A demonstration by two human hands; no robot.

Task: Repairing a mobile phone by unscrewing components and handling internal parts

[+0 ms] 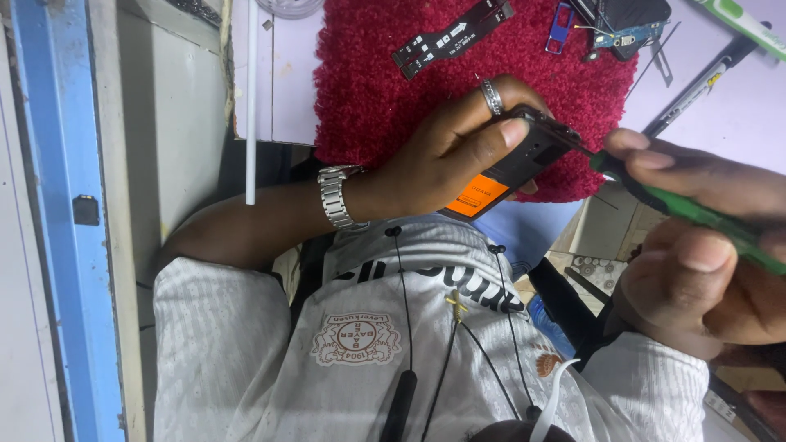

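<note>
My left hand (442, 160), with a ring and a metal wristwatch (334, 195), grips a dark opened phone (536, 151) that has an orange label (479, 195) on its inner side. The phone is tilted over the near edge of a red fuzzy mat (377, 90). My right hand (704, 278) holds a green-handled screwdriver (696, 211). Its thin tip touches the phone's upper edge, next to my left index finger.
On the mat lie a black flex cable (452, 37), a blue part (559, 23) and a small circuit board (626, 33). A black pen (704, 78) rests on the pale table. A white rod (251, 98) and a blue frame (57, 205) stand at the left. Black earphone wires (403, 295) hang on my white shirt.
</note>
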